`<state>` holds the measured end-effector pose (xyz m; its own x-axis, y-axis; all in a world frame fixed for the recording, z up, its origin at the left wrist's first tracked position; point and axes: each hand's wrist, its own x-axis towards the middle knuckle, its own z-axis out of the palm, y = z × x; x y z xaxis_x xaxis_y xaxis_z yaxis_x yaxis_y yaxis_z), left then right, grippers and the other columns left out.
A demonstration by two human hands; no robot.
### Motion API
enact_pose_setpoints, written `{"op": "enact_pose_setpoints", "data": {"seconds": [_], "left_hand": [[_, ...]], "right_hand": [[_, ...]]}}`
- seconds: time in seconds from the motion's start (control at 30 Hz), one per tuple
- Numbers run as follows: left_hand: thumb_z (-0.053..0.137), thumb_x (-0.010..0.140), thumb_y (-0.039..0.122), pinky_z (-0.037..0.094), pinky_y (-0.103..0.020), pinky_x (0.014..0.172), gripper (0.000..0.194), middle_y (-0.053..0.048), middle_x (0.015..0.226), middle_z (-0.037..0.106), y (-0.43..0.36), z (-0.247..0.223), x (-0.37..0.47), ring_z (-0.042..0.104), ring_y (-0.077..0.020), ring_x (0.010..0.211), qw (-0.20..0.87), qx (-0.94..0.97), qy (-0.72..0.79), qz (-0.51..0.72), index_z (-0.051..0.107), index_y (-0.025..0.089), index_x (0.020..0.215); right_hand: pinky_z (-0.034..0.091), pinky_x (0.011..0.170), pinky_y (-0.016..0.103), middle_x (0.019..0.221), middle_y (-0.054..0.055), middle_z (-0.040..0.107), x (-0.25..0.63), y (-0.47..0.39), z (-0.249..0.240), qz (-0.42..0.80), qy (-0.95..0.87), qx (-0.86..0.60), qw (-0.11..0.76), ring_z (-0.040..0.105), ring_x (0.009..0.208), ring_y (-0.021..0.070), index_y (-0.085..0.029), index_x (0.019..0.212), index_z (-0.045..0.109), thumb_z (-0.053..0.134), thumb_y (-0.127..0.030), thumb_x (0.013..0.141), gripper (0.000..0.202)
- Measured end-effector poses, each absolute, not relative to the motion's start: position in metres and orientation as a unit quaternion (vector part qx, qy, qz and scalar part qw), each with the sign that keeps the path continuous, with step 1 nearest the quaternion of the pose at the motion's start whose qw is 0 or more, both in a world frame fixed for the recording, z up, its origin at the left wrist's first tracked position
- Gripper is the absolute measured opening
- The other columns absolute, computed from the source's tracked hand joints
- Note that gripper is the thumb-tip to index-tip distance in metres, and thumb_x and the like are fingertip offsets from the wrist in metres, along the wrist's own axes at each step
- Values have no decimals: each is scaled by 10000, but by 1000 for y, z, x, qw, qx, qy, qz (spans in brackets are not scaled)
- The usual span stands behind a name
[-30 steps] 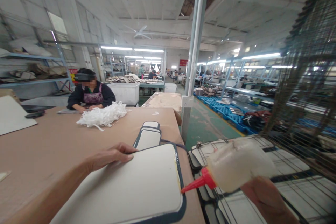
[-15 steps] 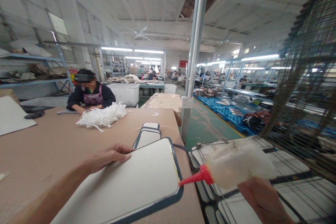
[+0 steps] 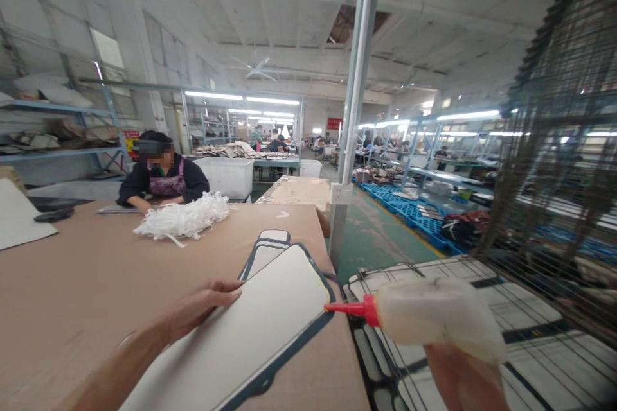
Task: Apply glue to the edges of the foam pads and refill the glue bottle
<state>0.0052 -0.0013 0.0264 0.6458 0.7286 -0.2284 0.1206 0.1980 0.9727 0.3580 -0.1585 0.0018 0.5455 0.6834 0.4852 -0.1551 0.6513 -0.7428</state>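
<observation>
My left hand point(image 3: 207, 305) grips the far left edge of a white panel with a dark border point(image 3: 260, 327), thumb on top. The panel slants over the brown table. In my right hand point(image 3: 465, 372) is a cloudy squeeze bottle point(image 3: 436, 318) with a red nozzle point(image 3: 351, 309). The nozzle's tip meets the dark border at the panel's right corner. A thin yellowish line runs along the border near that corner. The right fingers are mostly hidden by the bottle. Just beyond the panel lie smaller dark-edged white pieces point(image 3: 270, 250).
A heap of white strips point(image 3: 186, 215) lies on the brown table point(image 3: 72, 295), and a co-worker point(image 3: 164, 173) sits behind it. Wire racks point(image 3: 544, 173) with bordered panels point(image 3: 540, 359) stand close on the right. A metal post point(image 3: 349, 128) rises by the table's far corner.
The panel has turned, its right corner moving up and slightly left. The bottle has tilted closer to level, its nozzle tip following the corner. My left hand still grips the panel.
</observation>
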Motion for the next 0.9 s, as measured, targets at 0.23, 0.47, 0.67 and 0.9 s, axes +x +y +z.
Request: {"op": "enact_pose_setpoints", "data": {"seconds": [0.23, 0.47, 0.67, 0.9], "left_hand": [[736, 694, 387, 531, -260, 710, 448, -69, 945, 750, -5, 16, 13, 691, -240, 843, 696, 543, 386, 268, 689, 180, 1088], [728, 718, 348, 526, -235, 679, 369, -50, 917, 754, -3, 0, 15, 686, -195, 787, 709, 525, 369, 294, 698, 184, 1047], [809, 617, 366, 510, -212, 650, 331, 7, 847, 753, -7, -3, 18, 668, -168, 747, 708, 488, 394, 324, 730, 219, 902], [731, 719, 398, 447, -183, 583, 293, -10, 793, 729, -5, -8, 22, 625, -128, 685, 708, 533, 350, 302, 712, 186, 921]], "right_hand": [[573, 691, 310, 905, 52, 735, 347, -161, 9, 238, -392, -323, 828, 690, 768, 232, -253, 1135, 627, 786, -200, 614, 547], [570, 704, 269, 887, 20, 734, 330, -161, 19, 245, -353, -322, 844, 688, 788, 204, -273, 1120, 634, 819, -217, 592, 562], [546, 786, 234, 1020, 21, 720, 319, -166, 24, 258, -332, -363, 832, 670, 904, 191, -270, 1132, 612, 822, -262, 593, 579], [564, 718, 312, 1053, 19, 711, 310, -165, 26, 266, -351, -360, 822, 666, 908, 239, -300, 1145, 593, 815, -300, 599, 589]]}}
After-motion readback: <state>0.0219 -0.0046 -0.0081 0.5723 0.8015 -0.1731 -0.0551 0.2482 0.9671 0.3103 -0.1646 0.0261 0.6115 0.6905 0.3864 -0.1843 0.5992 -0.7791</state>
